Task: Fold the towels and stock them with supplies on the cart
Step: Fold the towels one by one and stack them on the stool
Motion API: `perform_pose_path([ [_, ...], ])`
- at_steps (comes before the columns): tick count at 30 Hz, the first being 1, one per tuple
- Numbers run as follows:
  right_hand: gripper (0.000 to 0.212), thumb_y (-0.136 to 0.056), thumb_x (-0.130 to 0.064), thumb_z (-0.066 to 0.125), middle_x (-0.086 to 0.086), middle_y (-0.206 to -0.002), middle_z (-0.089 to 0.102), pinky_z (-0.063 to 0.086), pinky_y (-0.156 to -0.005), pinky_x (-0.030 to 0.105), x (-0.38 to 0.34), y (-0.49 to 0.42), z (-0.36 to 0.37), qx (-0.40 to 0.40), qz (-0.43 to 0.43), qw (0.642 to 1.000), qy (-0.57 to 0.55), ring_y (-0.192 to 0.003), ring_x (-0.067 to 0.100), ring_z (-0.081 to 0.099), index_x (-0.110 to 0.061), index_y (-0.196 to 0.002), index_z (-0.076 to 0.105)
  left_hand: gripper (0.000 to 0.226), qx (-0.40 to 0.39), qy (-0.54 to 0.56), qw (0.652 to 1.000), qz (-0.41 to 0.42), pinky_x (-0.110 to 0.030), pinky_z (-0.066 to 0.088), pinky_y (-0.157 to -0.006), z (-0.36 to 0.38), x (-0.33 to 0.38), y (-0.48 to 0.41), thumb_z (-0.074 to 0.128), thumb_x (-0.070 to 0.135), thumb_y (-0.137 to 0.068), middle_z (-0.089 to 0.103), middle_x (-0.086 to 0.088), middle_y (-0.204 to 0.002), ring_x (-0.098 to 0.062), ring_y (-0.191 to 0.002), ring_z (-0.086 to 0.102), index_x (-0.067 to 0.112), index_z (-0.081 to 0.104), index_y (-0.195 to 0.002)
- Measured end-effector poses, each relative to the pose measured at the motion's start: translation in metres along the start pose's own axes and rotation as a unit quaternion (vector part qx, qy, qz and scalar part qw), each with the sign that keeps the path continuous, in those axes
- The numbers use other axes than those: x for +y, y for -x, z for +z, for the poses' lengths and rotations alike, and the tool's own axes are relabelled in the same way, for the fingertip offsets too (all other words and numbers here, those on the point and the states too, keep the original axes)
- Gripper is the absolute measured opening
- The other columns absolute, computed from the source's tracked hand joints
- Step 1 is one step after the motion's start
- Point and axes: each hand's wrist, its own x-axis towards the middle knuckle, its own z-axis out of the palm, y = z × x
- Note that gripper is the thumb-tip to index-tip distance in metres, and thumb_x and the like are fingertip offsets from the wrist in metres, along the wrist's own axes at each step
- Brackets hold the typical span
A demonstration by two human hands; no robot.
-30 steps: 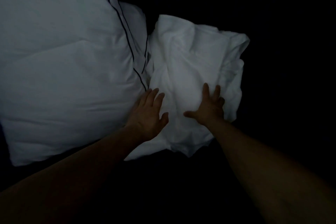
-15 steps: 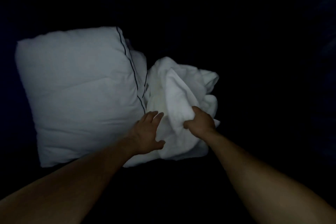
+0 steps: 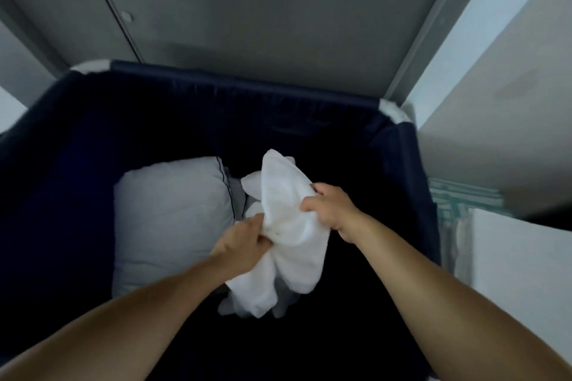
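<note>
together, left grip [image 3: 240, 246] and right grip [image 3: 332, 210] clutch a crumpled, soft white towel [image 3: 289, 213].

White towel [image 3: 288, 226], pale grey pillow [image 3: 173, 219] with dark piping, navy bin [image 3: 247, 83].

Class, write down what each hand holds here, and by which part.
Both hold the crumpled white cloth towel: the left hand grips a bunch at its middle left, the right hand grips its upper right edge.
</note>
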Motion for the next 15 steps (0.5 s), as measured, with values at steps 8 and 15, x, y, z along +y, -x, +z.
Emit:
perform_pose_path([
  [8, 0.054, -0.061, -0.039, 0.066, -0.005, -0.108, 0.067, 0.053, -0.077, 0.031, -0.032, 0.106, -0.055, -0.034, -0.126, 0.991, 0.006, -0.099, 0.018, 0.065, -0.031, -0.115, 0.067, 0.017, 0.215, 0.126, 0.968, -0.032, -0.027, 0.041, -0.054, -0.093, 0.131, 0.042, 0.051, 0.025, -0.094, 0.059, 0.002, -0.079, -0.011, -0.067, 0.053, 0.010, 0.058, -0.097],
  [15, 0.131, -0.046, -0.052, 0.091, -0.005, -0.153, 0.034, 0.040, -0.111, 0.039, -0.060, 0.191, -0.091, 0.010, -0.346, 0.938, 0.005, -0.140, 0.015, 0.036, -0.030, -0.153, 0.020, 0.030, 0.274, 0.173, 0.941, 0.102, -0.032, 0.044, -0.061, -0.169, 0.261, 0.100, 0.047, 0.028, -0.088, 0.066, -0.017, -0.094, -0.017, -0.070, 0.055, 0.002, 0.059, -0.097],
])
